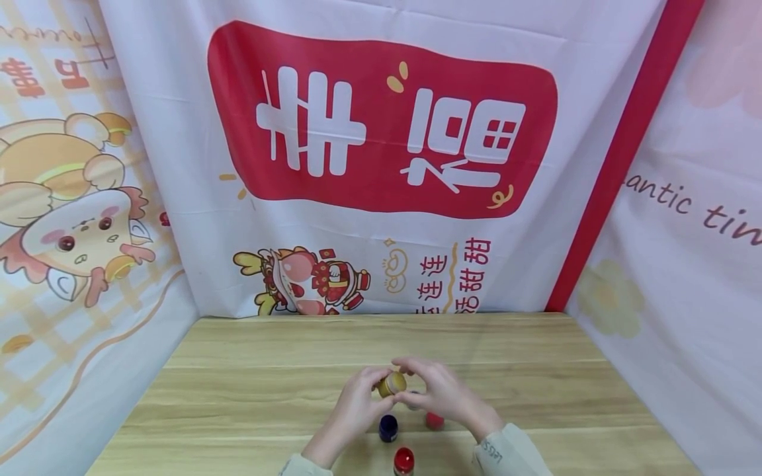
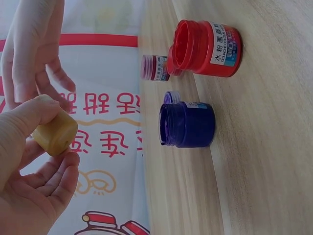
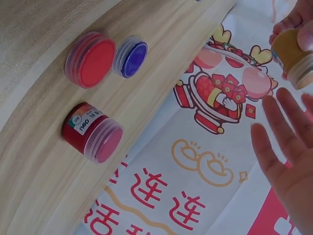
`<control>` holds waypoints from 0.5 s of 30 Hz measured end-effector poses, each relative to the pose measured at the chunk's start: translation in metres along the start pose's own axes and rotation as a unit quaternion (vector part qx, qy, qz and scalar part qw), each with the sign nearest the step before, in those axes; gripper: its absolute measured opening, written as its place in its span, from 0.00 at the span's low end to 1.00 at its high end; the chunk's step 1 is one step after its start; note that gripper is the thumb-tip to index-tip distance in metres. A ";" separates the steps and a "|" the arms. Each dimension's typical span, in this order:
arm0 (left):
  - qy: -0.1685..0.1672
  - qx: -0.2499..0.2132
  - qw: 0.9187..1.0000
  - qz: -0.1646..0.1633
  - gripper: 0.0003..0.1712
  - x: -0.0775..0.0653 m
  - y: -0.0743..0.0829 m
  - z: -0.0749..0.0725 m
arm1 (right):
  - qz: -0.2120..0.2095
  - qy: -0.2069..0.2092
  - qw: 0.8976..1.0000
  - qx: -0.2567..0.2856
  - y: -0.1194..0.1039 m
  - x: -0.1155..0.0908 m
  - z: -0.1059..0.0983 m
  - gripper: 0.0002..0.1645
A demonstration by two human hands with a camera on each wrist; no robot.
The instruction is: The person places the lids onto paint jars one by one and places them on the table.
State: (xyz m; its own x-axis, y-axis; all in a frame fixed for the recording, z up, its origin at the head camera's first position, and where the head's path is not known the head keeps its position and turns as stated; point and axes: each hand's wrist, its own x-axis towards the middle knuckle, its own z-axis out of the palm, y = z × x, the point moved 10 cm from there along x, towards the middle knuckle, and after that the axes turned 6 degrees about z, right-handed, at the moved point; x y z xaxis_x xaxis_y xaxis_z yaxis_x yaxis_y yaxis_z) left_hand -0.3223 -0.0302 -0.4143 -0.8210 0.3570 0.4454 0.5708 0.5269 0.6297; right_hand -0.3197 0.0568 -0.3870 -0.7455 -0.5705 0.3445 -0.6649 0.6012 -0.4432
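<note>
My left hand [image 1: 356, 398] holds a small ochre-yellow paint jar [image 1: 391, 385] above the table, its fingers and thumb around the body. In the right wrist view the jar [image 3: 289, 49] shows a clear-rimmed end [image 3: 301, 73] turned toward my right hand [image 3: 288, 171]. That right hand [image 1: 439, 390] hovers beside it with spread, relaxed fingers, and a gap shows between them and the jar. Below stand an uncapped blue paint jar [image 2: 190, 126] and a larger-looking uncapped red one [image 2: 220, 49]. A capped dark red jar [image 3: 90, 128] stands farther back.
A red lid [image 3: 98, 59] and a blue lid [image 3: 134, 58] lie on the wooden table [image 1: 250, 396] near the jars. Printed cloth [image 1: 381, 264] hangs behind the table's back edge, and more cloth [image 1: 673, 277] lines both sides.
</note>
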 end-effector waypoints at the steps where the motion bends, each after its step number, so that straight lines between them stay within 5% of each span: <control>1: 0.001 0.001 1.000 0.000 0.20 0.000 0.000 0.000 | -0.013 -0.002 1.000 0.000 -0.003 0.000 0.000 0.30; 5: 0.004 0.001 1.000 0.000 0.20 0.000 0.000 -0.001 | -0.057 -0.006 0.998 -0.008 -0.011 -0.001 -0.001 0.28; 15: 0.005 -0.004 1.000 0.007 0.22 0.000 0.001 0.001 | -0.056 -0.005 0.998 -0.008 -0.009 -0.002 0.001 0.25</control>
State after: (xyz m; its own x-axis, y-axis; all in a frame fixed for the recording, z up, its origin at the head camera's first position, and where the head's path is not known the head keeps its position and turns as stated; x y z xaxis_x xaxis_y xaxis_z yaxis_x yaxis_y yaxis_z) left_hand -0.3218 -0.0289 -0.4139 -0.8132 0.3571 0.4596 0.5819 0.5161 0.6285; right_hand -0.3117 0.0518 -0.3849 -0.6665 -0.6401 0.3821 -0.7444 0.5430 -0.3886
